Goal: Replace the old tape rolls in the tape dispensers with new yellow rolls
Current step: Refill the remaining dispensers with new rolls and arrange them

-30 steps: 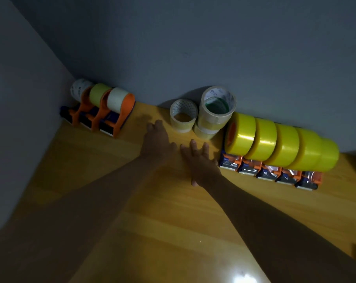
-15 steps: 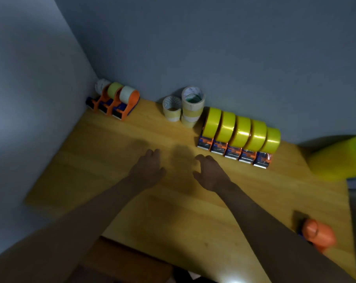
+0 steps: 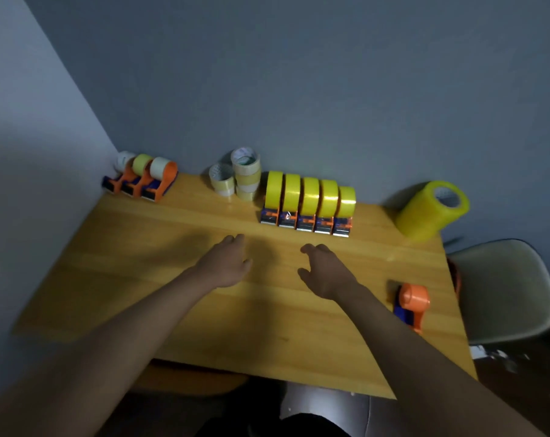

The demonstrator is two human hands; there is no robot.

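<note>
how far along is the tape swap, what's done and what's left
Done: five dispensers in the back row carry bright yellow rolls. In hand: nothing; the left hand and right hand are empty. Left: three corner dispensers with pale rolls, and the empty orange dispenser.

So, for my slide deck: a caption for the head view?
Both hands hover empty over the table, five yellow-loaded dispensers behind.

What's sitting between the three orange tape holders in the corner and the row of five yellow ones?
In the head view, clear tape rolls: one lone, beside a stack, by the wall between the corner dispensers and the yellow row.
</note>
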